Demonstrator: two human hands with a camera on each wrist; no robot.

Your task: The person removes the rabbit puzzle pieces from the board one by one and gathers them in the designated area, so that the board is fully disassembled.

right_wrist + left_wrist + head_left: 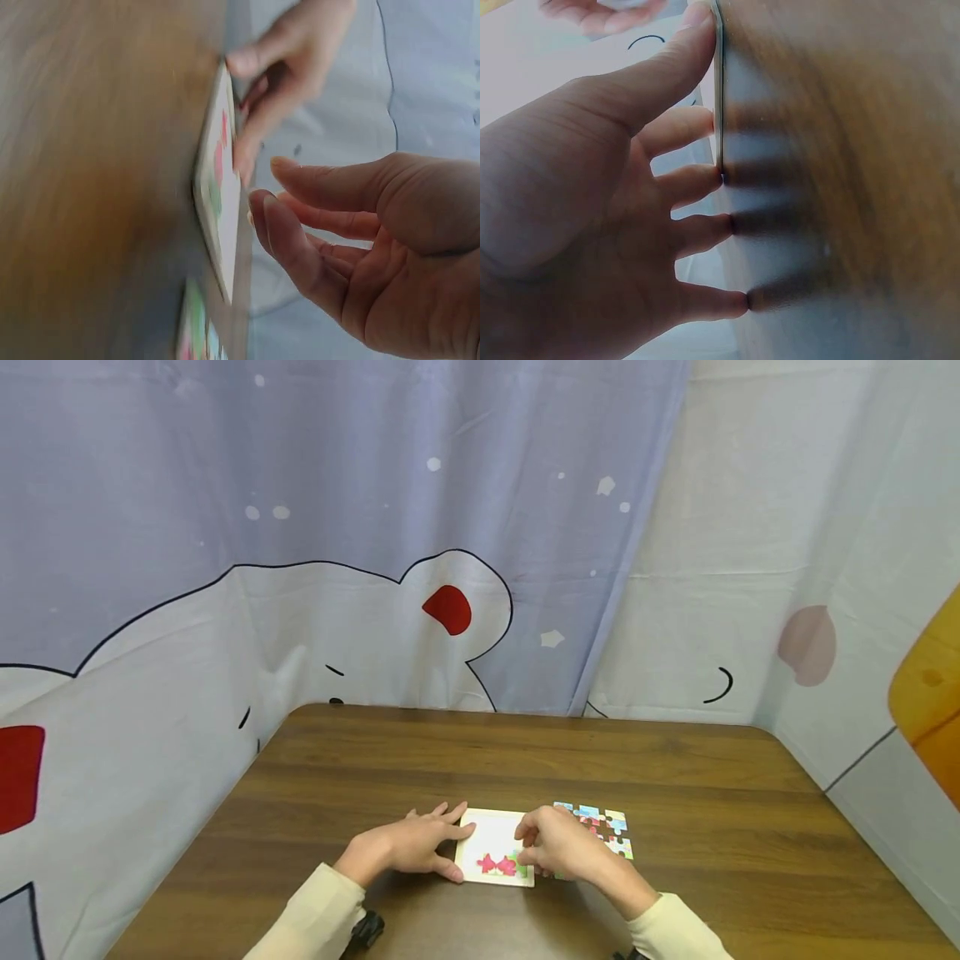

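Observation:
A shallow white puzzle tray (495, 831) lies on the table, with pink and green jigsaw pieces (506, 866) fitted along its near edge. My left hand (412, 845) steadies the tray's left side, thumb and fingertips against the frame. Its fingers are spread and nearly straight in the left wrist view, some tips resting on the tabletop. Over the tray's right edge hovers my right hand (561, 843). In the right wrist view its fingers (292, 240) bend loosely near the thumb, and no piece shows between them. Loose jigsaw pieces (617, 821) lie right of the tray, partly hidden behind that hand.
The brown wooden table (360, 752) stretches beyond the tray and to both sides. Behind it and along the sides hangs a printed curtain (337, 485). A black strap (367, 930) is on the left wrist.

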